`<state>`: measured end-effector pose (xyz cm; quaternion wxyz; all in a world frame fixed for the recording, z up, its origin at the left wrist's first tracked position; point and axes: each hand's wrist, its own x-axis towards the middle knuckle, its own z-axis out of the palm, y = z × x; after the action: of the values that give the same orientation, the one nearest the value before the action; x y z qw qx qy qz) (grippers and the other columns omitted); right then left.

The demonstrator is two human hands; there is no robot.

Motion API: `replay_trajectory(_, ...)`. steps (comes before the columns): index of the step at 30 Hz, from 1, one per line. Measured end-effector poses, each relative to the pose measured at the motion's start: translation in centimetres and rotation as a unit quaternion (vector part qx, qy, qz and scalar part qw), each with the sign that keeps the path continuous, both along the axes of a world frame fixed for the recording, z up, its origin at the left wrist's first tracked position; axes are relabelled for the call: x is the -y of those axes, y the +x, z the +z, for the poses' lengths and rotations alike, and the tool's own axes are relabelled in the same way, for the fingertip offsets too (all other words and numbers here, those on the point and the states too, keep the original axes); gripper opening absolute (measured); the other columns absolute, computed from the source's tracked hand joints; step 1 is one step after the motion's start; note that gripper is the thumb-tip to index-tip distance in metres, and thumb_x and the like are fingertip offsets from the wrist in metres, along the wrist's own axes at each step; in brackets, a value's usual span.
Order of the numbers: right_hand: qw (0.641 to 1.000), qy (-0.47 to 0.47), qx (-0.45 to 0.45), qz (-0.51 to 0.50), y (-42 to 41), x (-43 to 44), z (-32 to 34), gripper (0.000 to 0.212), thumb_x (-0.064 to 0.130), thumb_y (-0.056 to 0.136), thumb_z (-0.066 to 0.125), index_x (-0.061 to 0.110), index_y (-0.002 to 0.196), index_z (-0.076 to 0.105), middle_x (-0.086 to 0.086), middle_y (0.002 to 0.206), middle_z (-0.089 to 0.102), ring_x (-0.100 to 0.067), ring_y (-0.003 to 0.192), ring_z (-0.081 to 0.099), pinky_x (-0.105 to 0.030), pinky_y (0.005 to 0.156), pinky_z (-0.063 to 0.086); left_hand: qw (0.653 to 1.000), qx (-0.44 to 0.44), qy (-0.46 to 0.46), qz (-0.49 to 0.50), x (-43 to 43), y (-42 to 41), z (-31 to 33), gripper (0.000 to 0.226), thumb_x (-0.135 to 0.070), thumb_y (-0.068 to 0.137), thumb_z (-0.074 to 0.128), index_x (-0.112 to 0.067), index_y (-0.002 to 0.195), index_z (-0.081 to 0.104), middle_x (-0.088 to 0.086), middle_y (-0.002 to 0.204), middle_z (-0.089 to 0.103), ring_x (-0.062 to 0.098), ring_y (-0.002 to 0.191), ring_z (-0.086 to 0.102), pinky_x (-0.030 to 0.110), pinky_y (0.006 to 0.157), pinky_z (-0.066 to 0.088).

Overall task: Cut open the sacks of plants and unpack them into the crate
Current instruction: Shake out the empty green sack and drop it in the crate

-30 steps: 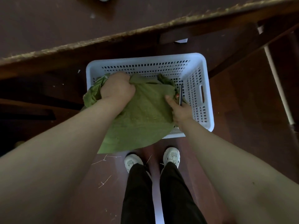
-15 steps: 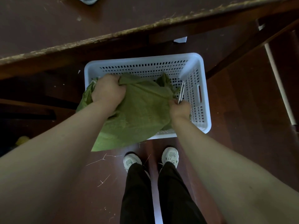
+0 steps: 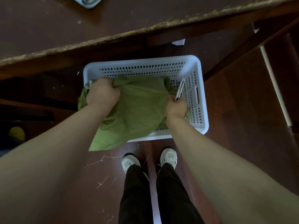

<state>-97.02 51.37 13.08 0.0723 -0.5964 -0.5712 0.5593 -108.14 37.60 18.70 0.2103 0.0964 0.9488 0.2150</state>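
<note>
Closing since a second ago, the right hand is no longer laying a straight finger along the sack; it is now curling round a fold at the cloth's right edge, pinching it together with a slim cutter that is pointing toward the upper right of the frame. At centre left, the left hand is still bunching the green fabric in a tight fist. Between the two fists the sack is stretching taut, lying across the white perforated crate in the middle of the frame, with one flat corner hanging over the crate's lower rim. What is inside the sack is not showing. Behind the crate, a dark table is filling the top of the frame. White shoes are standing on the dark floor below.
</note>
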Motion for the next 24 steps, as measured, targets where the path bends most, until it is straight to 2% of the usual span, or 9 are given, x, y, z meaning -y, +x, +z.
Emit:
replay_trajectory(3,0.999,-0.011,-0.052,0.002,-0.8,-0.1,0.7,0.01,0.014,0.095,0.052,0.014,0.087,0.058,-0.008,0.091,0.062,-0.021,0.086,0.06,-0.031,0.078,0.05,1.0,0.0,-0.012,0.027,-0.2,0.1,-0.1,0.017,-0.016,0.092,0.047,-0.008,0.09,0.062,0.015,0.091,0.061,0.036,0.092,0.059,0.039,0.074,0.047)
replay_trajectory(5,0.999,-0.005,-0.046,0.026,-0.4,0.0,0.6,0.012,0.016,0.095,0.054,0.016,0.084,0.057,-0.003,0.084,0.06,-0.016,0.079,0.059,-0.028,0.073,0.049,0.999,0.0,-0.017,0.03,0.0,0.2,-0.2,0.019,-0.016,0.092,0.047,-0.007,0.098,0.063,0.015,0.093,0.061,0.034,0.092,0.059,0.04,0.077,0.048)
replay_trajectory(8,0.999,0.006,0.016,0.035,0.8,-0.4,0.1,0.014,0.017,0.093,0.055,0.008,0.083,0.059,-0.006,0.084,0.059,-0.022,0.082,0.059,-0.027,0.071,0.046,1.0,0.005,-0.011,0.004,0.2,0.5,-0.3,0.016,-0.013,0.09,0.048,-0.006,0.091,0.062,0.012,0.086,0.058,0.032,0.087,0.058,0.04,0.073,0.049)
replay_trajectory(11,0.998,-0.01,-0.053,0.039,-0.4,-0.1,1.5,0.013,0.016,0.09,0.06,0.014,0.077,0.059,-0.002,0.079,0.062,-0.015,0.075,0.059,-0.025,0.069,0.05,1.0,0.006,-0.008,0.023,0.2,0.6,-0.5,0.015,-0.015,0.091,0.047,-0.007,0.087,0.059,0.011,0.084,0.055,0.028,0.081,0.053,0.035,0.068,0.043)
replay_trajectory(12,0.997,-0.01,-0.051,0.05,-0.5,0.0,1.5,0.01,0.017,0.09,0.06,0.01,0.083,0.062,-0.003,0.081,0.063,-0.014,0.075,0.059,-0.025,0.068,0.05,1.0,0.007,-0.009,0.027,0.2,0.6,-0.5,0.014,-0.015,0.091,0.047,-0.008,0.085,0.058,0.011,0.084,0.055,0.028,0.081,0.053,0.035,0.068,0.042)
replay_trajectory(15,0.998,-0.015,0.038,0.056,0.8,-0.2,0.9,0.02,0.017,0.092,0.057,-0.001,0.101,0.062,-0.012,0.094,0.064,-0.022,0.082,0.059,-0.027,0.068,0.047,1.0,0.01,-0.025,0.013,0.4,0.8,-0.3,0.015,-0.014,0.09,0.049,-0.006,0.09,0.061,0.015,0.091,0.059,0.032,0.087,0.056,0.037,0.072,0.045)
replay_trajectory(19,0.998,-0.046,-0.031,0.044,0.1,-0.1,1.9,0.009,0.015,0.088,0.063,0.007,0.088,0.065,-0.009,0.087,0.067,-0.023,0.084,0.065,-0.032,0.075,0.055,0.999,0.004,-0.041,0.019,0.2,1.4,-0.3,0.021,-0.012,0.09,0.047,-0.004,0.099,0.064,0.01,0.093,0.053,0.03,0.086,0.052,0.034,0.07,0.04)
replay_trajectory(22,0.998,-0.039,0.014,0.035,0.7,0.3,1.5,0.013,0.016,0.088,0.062,0.004,0.092,0.063,-0.017,0.098,0.068,-0.028,0.087,0.065,-0.036,0.076,0.056,0.999,0.002,-0.04,0.018,0.4,1.9,-0.4,0.022,-0.012,0.089,0.048,-0.006,0.104,0.062,0.011,0.097,0.055,0.034,0.094,0.055,0.036,0.073,0.043)
replay_trajectory(24,0.998,-0.053,0.023,0.027,1.1,0.2,1.3,0.01,0.014,0.088,0.061,0.004,0.091,0.062,-0.015,0.095,0.067,-0.027,0.084,0.064,-0.031,0.07,0.056,0.999,0.011,-0.034,0.021,0.5,2.0,-0.4,0.024,-0.011,0.088,0.048,-0.006,0.105,0.063,0.014,0.098,0.061,0.034,0.093,0.057,0.038,0.075,0.047)
